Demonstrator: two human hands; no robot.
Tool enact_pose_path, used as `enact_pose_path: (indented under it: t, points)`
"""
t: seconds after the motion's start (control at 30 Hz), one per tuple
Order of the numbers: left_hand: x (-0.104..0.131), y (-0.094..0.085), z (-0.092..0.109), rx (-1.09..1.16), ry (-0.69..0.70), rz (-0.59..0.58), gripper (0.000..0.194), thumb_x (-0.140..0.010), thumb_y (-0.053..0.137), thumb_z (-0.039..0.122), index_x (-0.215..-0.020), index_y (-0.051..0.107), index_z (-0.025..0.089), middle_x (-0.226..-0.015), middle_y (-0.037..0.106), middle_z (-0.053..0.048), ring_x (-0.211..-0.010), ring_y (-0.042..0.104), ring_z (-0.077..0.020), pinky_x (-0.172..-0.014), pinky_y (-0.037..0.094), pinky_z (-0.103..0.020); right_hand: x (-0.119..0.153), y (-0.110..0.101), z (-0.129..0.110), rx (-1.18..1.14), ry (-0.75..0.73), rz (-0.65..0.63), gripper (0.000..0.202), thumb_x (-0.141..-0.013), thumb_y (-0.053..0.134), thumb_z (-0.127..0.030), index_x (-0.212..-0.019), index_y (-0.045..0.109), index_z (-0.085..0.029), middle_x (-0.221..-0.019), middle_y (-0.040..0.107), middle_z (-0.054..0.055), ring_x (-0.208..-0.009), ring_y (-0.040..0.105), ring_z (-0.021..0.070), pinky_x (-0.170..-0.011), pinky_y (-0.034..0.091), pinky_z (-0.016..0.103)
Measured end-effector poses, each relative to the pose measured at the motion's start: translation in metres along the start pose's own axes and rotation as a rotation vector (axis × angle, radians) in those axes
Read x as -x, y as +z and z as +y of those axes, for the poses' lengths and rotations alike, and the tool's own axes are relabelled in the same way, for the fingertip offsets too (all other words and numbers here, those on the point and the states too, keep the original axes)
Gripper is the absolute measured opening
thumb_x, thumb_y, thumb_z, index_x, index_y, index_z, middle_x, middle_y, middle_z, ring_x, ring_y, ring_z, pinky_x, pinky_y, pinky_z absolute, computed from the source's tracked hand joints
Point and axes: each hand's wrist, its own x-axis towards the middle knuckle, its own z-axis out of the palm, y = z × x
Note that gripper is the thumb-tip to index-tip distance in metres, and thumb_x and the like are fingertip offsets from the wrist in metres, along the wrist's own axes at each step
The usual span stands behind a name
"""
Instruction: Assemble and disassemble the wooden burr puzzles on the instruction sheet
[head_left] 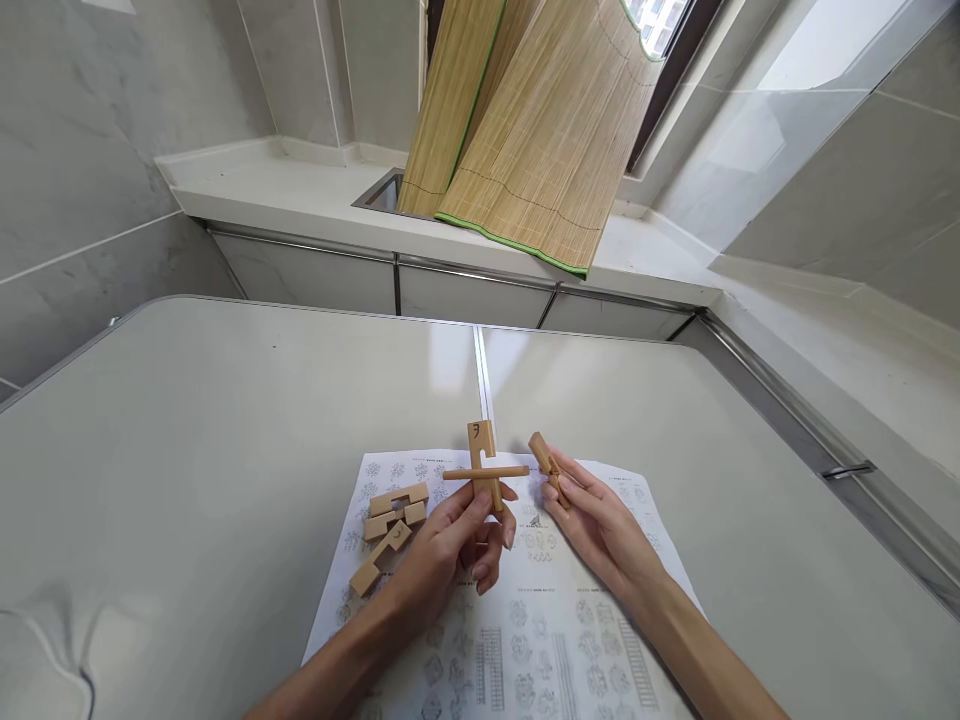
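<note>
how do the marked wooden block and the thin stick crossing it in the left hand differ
The block has a notch and dark mark; the stick looks plain. The block is broader than the stick. The block points forward, the stick crosswise. Both look wooden.

Left fingers (pixel 471 513) pinching, right fingers (pixel 579 494) pinching; forearms (pixel 358 636) angled inward.

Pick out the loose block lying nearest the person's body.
The most slanted block beside the left hand: of the three there, it alone shows a dark mark and lies lowest in view.
</note>
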Motion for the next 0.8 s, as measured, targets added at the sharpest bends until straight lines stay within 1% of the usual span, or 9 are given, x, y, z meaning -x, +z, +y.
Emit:
enact_pose_path:
  t: [0.07,0.2,0.23,0.3,0.37,0.4,0.6,0.7,0.8]
  points:
    - [0.0,0.0,0.0,0.004,-0.004,0.001,0.04,-0.096,0.071,0.056,-0.099,0.063,0.017,-0.08,0.061,0.001,-0.045,0.035,-0.0027,-0.046,0.034,-0.021,-0.001,-0.002,0.0,0.005,-0.005,0.009,0.049,-0.076,0.097,-0.026,-0.121,0.079,-0.024,-0.115,0.076,0.003,-0.093,0.069,0.012,-0.087,0.062,0.02]
    - [-0.001,-0.001,0.001,0.021,-0.003,0.0,0.038,-0.097,0.07,0.054,-0.102,0.063,0.017,-0.079,0.061,0.002,-0.045,0.034,-0.0026,-0.045,0.034,-0.021,-0.003,-0.008,0.002,-0.001,0.054,0.019,0.043,-0.073,0.1,-0.028,-0.11,0.079,-0.022,-0.118,0.078,0.005,-0.1,0.075,0.0127,-0.084,0.063,0.016]
    - [-0.001,-0.002,0.001,0.026,-0.004,-0.003,0.037,-0.098,0.07,0.053,-0.103,0.064,0.017,-0.08,0.061,0.002,-0.044,0.033,-0.0024,-0.045,0.034,-0.021,-0.003,-0.01,0.003,-0.011,0.069,0.008,0.043,-0.073,0.1,-0.029,-0.108,0.078,-0.022,-0.113,0.079,0.004,-0.096,0.076,0.0121,-0.08,0.063,0.015]
    - [-0.001,-0.003,0.001,0.032,-0.007,-0.013,0.035,-0.099,0.069,0.051,-0.104,0.064,0.017,-0.08,0.061,0.002,-0.043,0.03,-0.0018,-0.044,0.033,-0.021,-0.002,-0.01,0.004,-0.017,0.076,-0.038,0.042,-0.076,0.098,-0.035,-0.109,0.076,-0.023,-0.093,0.078,0.001,-0.076,0.074,0.009,-0.066,0.06,0.013]
    - [-0.002,-0.004,0.002,0.04,-0.005,-0.027,0.033,-0.099,0.069,0.049,-0.103,0.065,0.016,-0.079,0.061,0.002,-0.043,0.026,-0.0013,-0.044,0.032,-0.021,0.0,-0.01,0.004,-0.011,0.071,-0.099,0.039,-0.082,0.094,-0.041,-0.11,0.074,-0.023,-0.077,0.073,-0.003,-0.056,0.065,0.0062,-0.053,0.053,0.014]
    - [-0.002,-0.005,0.002,0.045,-0.005,-0.035,0.033,-0.099,0.068,0.048,-0.103,0.065,0.016,-0.078,0.06,0.002,-0.042,0.025,-0.0013,-0.044,0.032,-0.02,0.001,-0.009,0.004,-0.007,0.071,-0.131,0.038,-0.085,0.091,-0.044,-0.111,0.073,-0.023,-0.073,0.07,-0.004,-0.051,0.06,0.0057,-0.051,0.05,0.014]
    - [-0.002,-0.009,-0.001,0.074,-0.051,-0.117,0.03,-0.103,0.064,0.045,-0.1,0.063,0.016,-0.077,0.06,0.002,-0.043,0.023,-0.0015,-0.045,0.033,-0.02,0.008,-0.01,0.006,0.039,0.037,-0.255,0.034,-0.098,0.076,-0.047,-0.121,0.07,-0.024,-0.066,0.063,-0.005,-0.044,0.049,0.0058,-0.05,0.042,0.02]
    - [-0.001,-0.011,-0.004,0.057,-0.079,-0.153,0.029,-0.105,0.06,0.044,-0.103,0.063,0.016,-0.077,0.061,0.002,-0.043,0.023,-0.0021,-0.046,0.035,-0.02,0.009,-0.011,0.008,0.111,0.041,-0.291,0.041,-0.098,0.074,-0.051,-0.128,0.068,-0.023,-0.066,0.064,-0.004,-0.044,0.05,0.0071,-0.051,0.042,0.022]
    - [-0.001,-0.01,-0.005,0.012,-0.08,-0.185,0.028,-0.106,0.058,0.043,-0.102,0.063,0.016,-0.078,0.061,0.001,-0.043,0.023,-0.0024,-0.047,0.038,-0.021,0.01,-0.01,0.009,0.162,0.045,-0.316,0.045,-0.097,0.075,-0.054,-0.127,0.068,-0.022,-0.066,0.066,-0.003,-0.045,0.052,0.0088,-0.052,0.043,0.024]
